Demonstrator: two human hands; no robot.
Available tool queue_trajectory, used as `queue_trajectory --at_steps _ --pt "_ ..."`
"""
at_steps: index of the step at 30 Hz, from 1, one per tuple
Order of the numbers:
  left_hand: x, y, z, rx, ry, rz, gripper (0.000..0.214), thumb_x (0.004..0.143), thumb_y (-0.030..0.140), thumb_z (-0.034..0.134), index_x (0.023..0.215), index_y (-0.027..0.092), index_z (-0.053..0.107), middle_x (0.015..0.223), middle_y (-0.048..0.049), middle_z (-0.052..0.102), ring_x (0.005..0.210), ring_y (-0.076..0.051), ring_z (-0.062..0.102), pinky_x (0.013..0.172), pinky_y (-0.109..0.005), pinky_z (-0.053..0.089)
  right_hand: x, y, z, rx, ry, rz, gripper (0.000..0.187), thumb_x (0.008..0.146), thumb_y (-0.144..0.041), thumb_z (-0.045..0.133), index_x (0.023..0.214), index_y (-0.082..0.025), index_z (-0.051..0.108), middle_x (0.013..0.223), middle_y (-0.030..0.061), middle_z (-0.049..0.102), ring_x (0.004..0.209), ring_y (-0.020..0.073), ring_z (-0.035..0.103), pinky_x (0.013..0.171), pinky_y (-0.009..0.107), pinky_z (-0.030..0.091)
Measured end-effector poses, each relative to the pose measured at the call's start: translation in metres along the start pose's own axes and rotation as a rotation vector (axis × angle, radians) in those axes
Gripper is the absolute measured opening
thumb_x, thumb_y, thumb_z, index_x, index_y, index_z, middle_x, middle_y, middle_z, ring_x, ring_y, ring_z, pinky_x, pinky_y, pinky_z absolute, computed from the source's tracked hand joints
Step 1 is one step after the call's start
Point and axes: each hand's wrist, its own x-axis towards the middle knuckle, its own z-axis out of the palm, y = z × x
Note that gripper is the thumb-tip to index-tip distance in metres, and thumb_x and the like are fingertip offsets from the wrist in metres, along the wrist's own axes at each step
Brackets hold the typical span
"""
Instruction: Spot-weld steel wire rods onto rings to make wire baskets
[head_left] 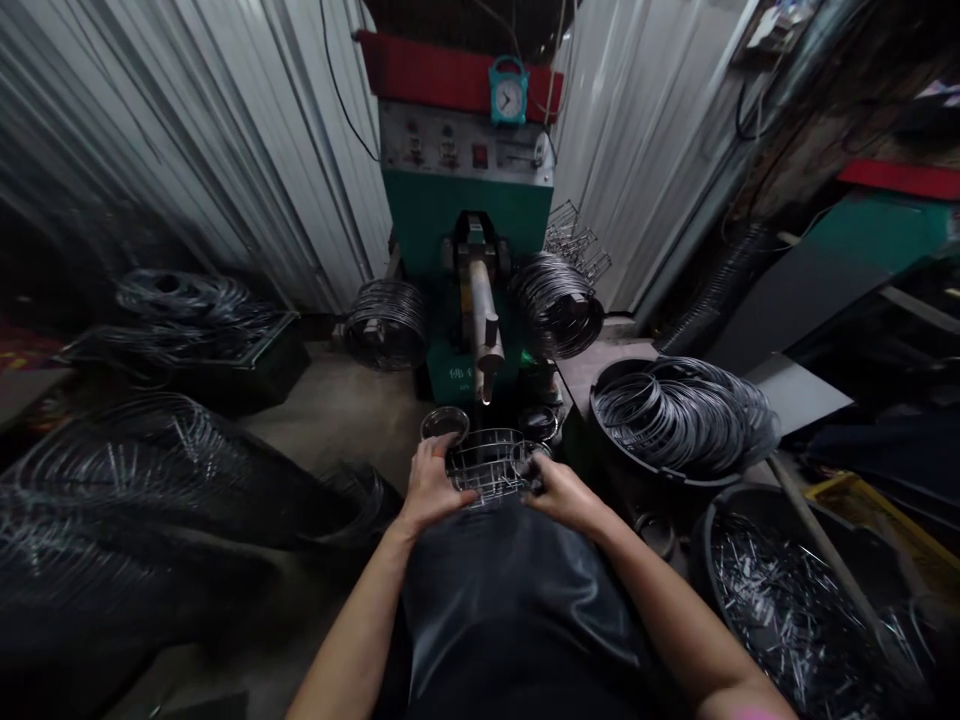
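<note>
A small wire basket (491,468) lies at my lap, between my two hands and in front of the machine. My left hand (433,482) grips its left side, thumb over the near edge. At its right side, my right hand (559,488) is closed around the wire, with dark-looking fingertips. Just above the basket points the tip of the machine's long metal arm (484,310); I see a gap between them. Two round ring shapes, a left ring (445,423) and a right ring (538,424), sit beyond the basket.
Coils of wire rings hang on the green machine (469,195), a left coil (385,318) and a right coil (556,300). To the right stand a black tub (660,470) of rings and a bucket (701,560) of short metal pieces. Stacked wire mesh (150,480) fills the left.
</note>
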Motion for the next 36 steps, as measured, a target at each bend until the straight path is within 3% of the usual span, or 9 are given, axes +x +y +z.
queue_trajectory --at_steps 4,7,10,14,17,21,27,36 --pt "-0.004 0.026 -0.007 0.261 -0.048 0.091 0.086 0.045 0.031 0.077 0.123 0.02 0.041 0.119 -0.0103 0.047 0.115 -0.032 0.04 0.098 -0.047 0.032 0.027 -0.007 0.021 -0.203 0.017 0.025 0.024 0.06 -0.011 0.064 0.079 -0.02 0.053 0.065 -0.0032 0.058 0.06 0.0128 0.054 0.05 0.019 0.03" --pt "-0.006 0.034 -0.007 0.303 -0.081 0.086 0.085 0.047 0.032 0.075 0.123 0.02 0.039 0.12 -0.0107 0.047 0.116 -0.032 0.038 0.097 -0.046 0.031 0.03 -0.007 0.04 -0.272 0.138 0.079 0.022 0.065 -0.011 0.059 0.084 -0.021 0.054 0.066 -0.002 0.061 0.061 0.0144 0.057 0.052 0.02 0.032" --pt "-0.006 0.035 -0.005 0.285 -0.096 0.068 0.085 0.047 0.032 0.074 0.123 0.02 0.039 0.119 -0.0106 0.047 0.116 -0.032 0.038 0.098 -0.045 0.031 0.024 -0.004 0.052 -0.196 0.183 0.076 0.019 0.068 -0.011 0.056 0.084 -0.021 0.058 0.068 -0.0012 0.063 0.064 0.0154 0.059 0.056 0.021 0.038" --pt "-0.004 0.033 -0.004 0.231 -0.103 0.049 0.084 0.046 0.031 0.075 0.123 0.021 0.041 0.117 -0.0096 0.048 0.114 -0.031 0.04 0.097 -0.044 0.033 0.018 0.005 0.047 0.012 0.05 -0.157 0.017 0.076 -0.012 0.051 0.085 -0.019 0.064 0.08 0.0017 0.067 0.077 0.0156 0.062 0.07 0.024 0.046" --pt "-0.001 0.032 -0.004 0.207 -0.112 0.019 0.084 0.046 0.03 0.074 0.122 0.022 0.041 0.117 -0.009 0.048 0.114 -0.031 0.04 0.096 -0.043 0.036 0.02 0.01 0.036 -0.03 -0.05 -0.281 0.018 0.079 -0.015 0.054 0.093 -0.018 0.065 0.088 0.0056 0.067 0.084 0.0176 0.062 0.075 0.028 0.047" --pt "0.005 0.032 -0.004 0.203 -0.131 -0.025 0.084 0.045 0.031 0.074 0.122 0.018 0.042 0.117 -0.0105 0.047 0.114 -0.031 0.04 0.096 -0.042 0.037 0.025 0.013 0.03 -0.123 -0.101 -0.314 0.029 0.074 -0.015 0.063 0.103 -0.019 0.064 0.093 0.0062 0.065 0.087 0.0181 0.061 0.075 0.027 0.047" --pt "0.017 0.026 -0.004 0.182 -0.125 0.015 0.082 0.047 0.029 0.073 0.122 0.02 0.042 0.117 -0.0092 0.047 0.113 -0.03 0.042 0.096 -0.043 0.037 0.036 0.015 0.032 -0.083 -0.069 -0.356 0.019 0.078 -0.011 0.058 0.093 -0.018 0.067 0.087 0.0053 0.067 0.081 0.0163 0.063 0.072 0.025 0.047" --pt "0.043 0.012 -0.001 0.141 -0.143 0.058 0.082 0.046 0.025 0.072 0.123 0.019 0.042 0.118 -0.0104 0.047 0.113 -0.031 0.043 0.096 -0.045 0.037 0.056 0.02 0.029 -0.127 -0.042 -0.421 0.019 0.079 -0.01 0.054 0.093 -0.018 0.065 0.089 0.0065 0.067 0.084 0.0168 0.063 0.074 0.025 0.049"
